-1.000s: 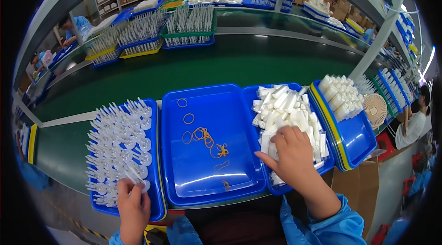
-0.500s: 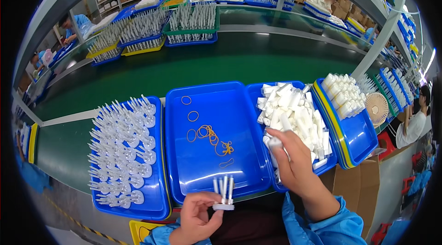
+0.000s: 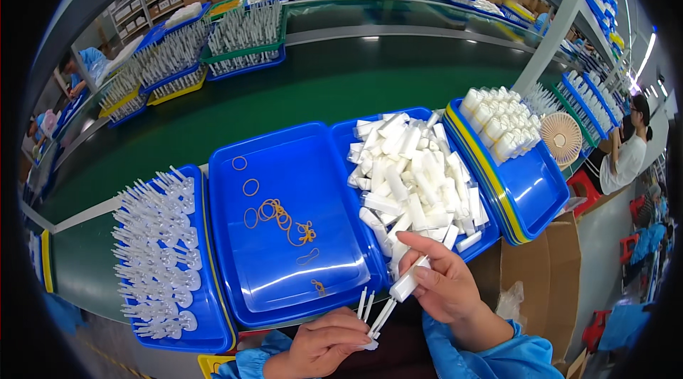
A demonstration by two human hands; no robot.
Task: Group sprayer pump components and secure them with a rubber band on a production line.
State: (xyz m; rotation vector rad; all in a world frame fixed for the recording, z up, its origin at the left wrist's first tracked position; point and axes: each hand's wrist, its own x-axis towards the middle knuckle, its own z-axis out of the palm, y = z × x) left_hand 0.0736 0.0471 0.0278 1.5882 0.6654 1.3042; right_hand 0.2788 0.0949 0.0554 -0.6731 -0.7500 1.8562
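Observation:
My left hand [image 3: 324, 345] is closed on the base of a small white pronged plastic piece [image 3: 384, 313], its thin prongs tilted up to the right. Between the fingers and thumb of my right hand [image 3: 449, 285] is a white wrapped packet [image 3: 406, 285], whose lower end meets the tips of some prongs. Just beyond my right hand, a heap of similar white packets [image 3: 416, 172] fills a blue tray [image 3: 491, 242]. More pronged pieces [image 3: 156, 254] stand in rows in the left blue tray [image 3: 203, 229].
Orange rubber bands [image 3: 274, 212] lie in the middle blue tray [image 3: 284, 153]. At the right, bundled white packets [image 3: 501, 123] sit on stacked trays [image 3: 533, 201] beside a round beige basket [image 3: 561, 138]. An open cardboard box [image 3: 544, 272] stands below. Beyond the green surface [image 3: 341, 80], people work.
My right hand has brought the packet from over the heap to the prongs. My left hand has tilted the pronged piece to the right. The whole view has shifted.

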